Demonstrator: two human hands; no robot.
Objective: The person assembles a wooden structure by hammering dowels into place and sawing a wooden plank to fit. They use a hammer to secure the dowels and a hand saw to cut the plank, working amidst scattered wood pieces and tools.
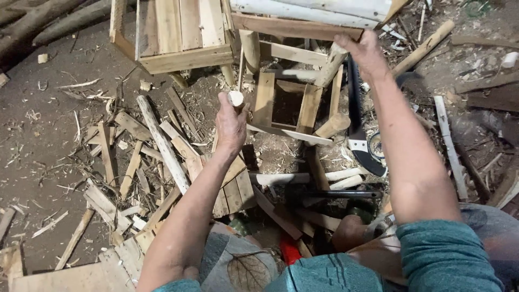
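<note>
Seen from above, a person's left hand is closed around a pale round wooden peg, its cut end pointing up, above a dirt floor littered with split wood offcuts. The right hand grips the top edge of an unfinished stool frame of pale timber slats and peeled round legs. A black-handled saw lies just beside the frame, and a slatted wooden crate stands nearby.

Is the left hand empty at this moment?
No: the left hand is closed around a short round wooden peg, whose pale cut end sticks up above the fist.
</note>
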